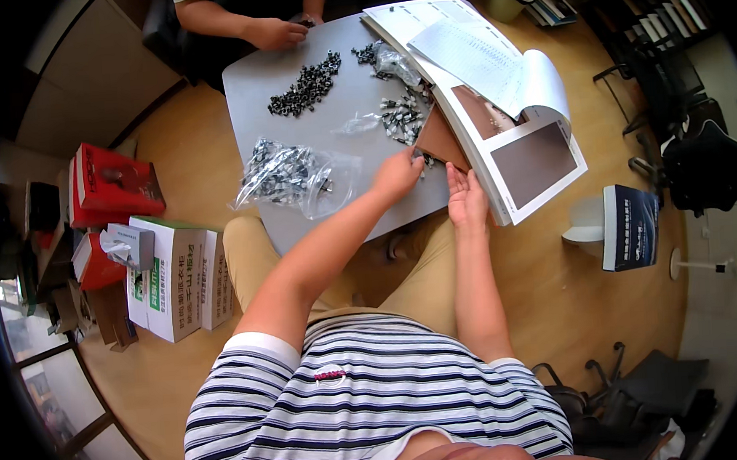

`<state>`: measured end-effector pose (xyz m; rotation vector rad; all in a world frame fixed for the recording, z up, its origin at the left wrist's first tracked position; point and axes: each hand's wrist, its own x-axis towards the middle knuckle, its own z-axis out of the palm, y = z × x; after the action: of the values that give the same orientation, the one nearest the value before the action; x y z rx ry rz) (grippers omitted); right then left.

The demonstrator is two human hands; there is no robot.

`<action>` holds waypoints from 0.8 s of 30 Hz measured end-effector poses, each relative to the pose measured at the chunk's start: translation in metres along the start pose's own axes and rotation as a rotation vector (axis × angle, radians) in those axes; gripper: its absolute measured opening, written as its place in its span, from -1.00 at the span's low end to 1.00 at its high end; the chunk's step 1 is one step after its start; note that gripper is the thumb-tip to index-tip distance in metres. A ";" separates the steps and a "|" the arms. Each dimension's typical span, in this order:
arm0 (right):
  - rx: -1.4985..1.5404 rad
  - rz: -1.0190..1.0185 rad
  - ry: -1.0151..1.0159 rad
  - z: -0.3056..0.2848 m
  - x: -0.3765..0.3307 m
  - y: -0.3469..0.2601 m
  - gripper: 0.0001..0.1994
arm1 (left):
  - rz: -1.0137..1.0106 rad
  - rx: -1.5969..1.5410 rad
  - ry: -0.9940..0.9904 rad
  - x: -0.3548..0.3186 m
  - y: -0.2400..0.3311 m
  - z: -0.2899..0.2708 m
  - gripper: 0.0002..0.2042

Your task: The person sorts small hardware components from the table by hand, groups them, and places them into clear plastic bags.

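Observation:
My left hand (399,175) is at the table's near right, its fingers pinched at a small dark piece I cannot make out. Its fingertips are next to the corner of a brown flat panel (442,138). Palm up, my right hand (466,197) has its fingers stretched out beside the panel's near end and the thick sample book. Black-and-white small fittings (402,120) lie loose just beyond my left hand. A clear plastic bag (332,182) full of similar fittings (276,172) rests left of my left forearm.
On the grey table (249,77) are a pile of black fittings (307,86), another clear bag (395,64) and the large open sample book (542,164) overhanging the right edge. Across the table, another person's hand (276,33) is near the far edge. Boxes (169,280) stand on the left floor.

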<state>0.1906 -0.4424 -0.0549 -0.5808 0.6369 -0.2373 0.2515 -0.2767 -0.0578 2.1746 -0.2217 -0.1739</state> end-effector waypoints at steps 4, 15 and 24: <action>-0.109 -0.127 -0.020 -0.015 0.021 -0.001 -0.67 | -0.054 0.178 -0.108 0.003 0.020 0.001 -0.64; -0.324 -0.110 0.009 -0.021 0.025 -0.012 -0.68 | 0.126 0.358 -0.056 0.021 0.010 0.009 -0.70; -1.952 -0.919 -0.479 0.023 -0.009 0.049 -0.29 | -0.008 0.481 0.243 0.081 -0.008 -0.042 -0.64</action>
<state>0.1997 -0.3890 -0.0641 -2.7234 -0.1401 -0.2487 0.3401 -0.2570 -0.0441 2.6464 -0.1238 0.1575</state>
